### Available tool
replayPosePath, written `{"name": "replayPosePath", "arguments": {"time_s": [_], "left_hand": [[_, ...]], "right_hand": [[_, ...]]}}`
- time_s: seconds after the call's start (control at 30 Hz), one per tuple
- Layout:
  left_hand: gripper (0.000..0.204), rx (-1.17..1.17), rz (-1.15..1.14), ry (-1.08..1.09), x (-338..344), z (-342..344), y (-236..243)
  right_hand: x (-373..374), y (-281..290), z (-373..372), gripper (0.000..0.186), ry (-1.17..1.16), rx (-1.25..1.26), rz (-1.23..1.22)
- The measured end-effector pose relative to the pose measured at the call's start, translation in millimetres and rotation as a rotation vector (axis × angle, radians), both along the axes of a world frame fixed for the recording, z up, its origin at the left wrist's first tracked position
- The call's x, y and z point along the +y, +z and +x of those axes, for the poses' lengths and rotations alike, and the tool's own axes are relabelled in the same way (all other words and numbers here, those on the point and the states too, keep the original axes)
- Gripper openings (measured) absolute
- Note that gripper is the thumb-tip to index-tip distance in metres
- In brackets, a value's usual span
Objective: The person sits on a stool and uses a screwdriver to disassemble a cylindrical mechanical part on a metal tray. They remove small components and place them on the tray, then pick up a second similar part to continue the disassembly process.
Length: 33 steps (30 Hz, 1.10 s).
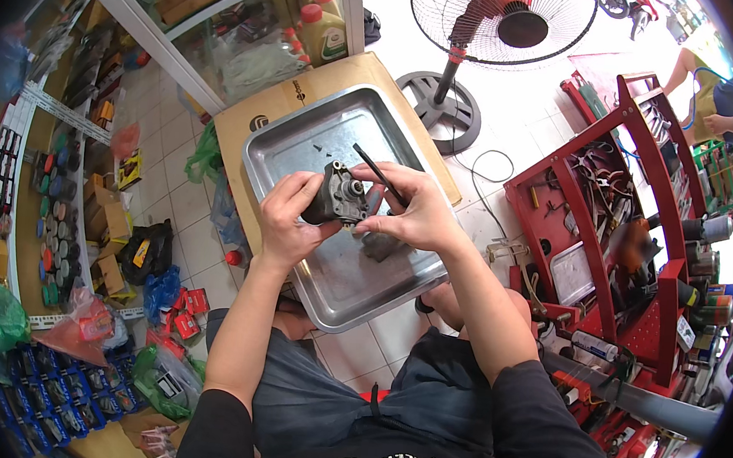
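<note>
My left hand (287, 215) is closed around a dark grey cast metal housing (341, 197), with a round raised boss facing up. My right hand (416, 209) pinches near the housing's right side, its fingertips touching or very close to it. A slim black rod-shaped tool (374, 169) lies slanted in the right hand's fingers, its tip pointing up and left. Below both hands is a metal tray (325, 300). Several small dark screws (322, 150) lie in it, and another grey part (381, 247) sits partly hidden under my right hand.
The tray rests on a cardboard box (438, 167). A standing fan (441, 105) is beyond it, with a cable on the floor. To the right stands a red tool cart (588, 240), a person (716, 98) past it. Stocked shelves (82, 195) and a glass cabinet (253, 36) are at left.
</note>
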<state>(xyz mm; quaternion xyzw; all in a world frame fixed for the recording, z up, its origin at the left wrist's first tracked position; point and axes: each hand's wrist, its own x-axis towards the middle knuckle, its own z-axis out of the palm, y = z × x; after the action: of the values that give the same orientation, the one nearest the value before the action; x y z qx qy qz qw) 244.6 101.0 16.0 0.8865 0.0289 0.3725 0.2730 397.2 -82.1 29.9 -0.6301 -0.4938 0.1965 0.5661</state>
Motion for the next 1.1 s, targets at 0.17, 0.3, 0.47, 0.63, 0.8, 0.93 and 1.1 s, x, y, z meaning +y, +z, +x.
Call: {"name": "replayPosePath", "arguments": {"time_s": [0.17, 0.3, 0.47, 0.63, 0.8, 0.93, 1.1], "left_hand": [[0.068, 0.004, -0.002, -0.005, 1.4, -0.2, -1.6], [0.067, 0.011, -0.02, -0.008, 2.5, -0.3, -4.0], [0.05, 0.056, -0.452, -0.116, 0.3, -0.2, -17.8], [0.031, 0.17, -1.342, -0.302, -14.9, -1.7, -18.6], [0.034, 0.308, -1.615, -0.507, -17.0, -2.6, -21.9], [0.041, 0.376, -1.511, -0.476, -17.2, -3.8, -29.7], [0.062, 0.423, -1.403, -0.577, -8.7, -10.1, -39.9]], "right_hand": [[0.5, 1.4, -1.1, 0.071, -0.004, 0.018, 0.001], [0.5, 0.8, -1.2, 0.073, -0.001, 0.022, -0.005], [1.1, 11.7, -6.8, 0.07, -0.065, -0.046, 0.081], [-5.3, 16.4, -5.3, 0.057, -0.109, -0.28, 0.13], [-7.1, 15.0, 2.3, 0.041, -0.103, -0.348, 0.193], [-7.4, 19.7, -5.7, 0.031, -0.117, -0.461, 0.131], [-8.7, 15.5, -6.9, 0.025, -0.119, -0.595, 0.137]]}}
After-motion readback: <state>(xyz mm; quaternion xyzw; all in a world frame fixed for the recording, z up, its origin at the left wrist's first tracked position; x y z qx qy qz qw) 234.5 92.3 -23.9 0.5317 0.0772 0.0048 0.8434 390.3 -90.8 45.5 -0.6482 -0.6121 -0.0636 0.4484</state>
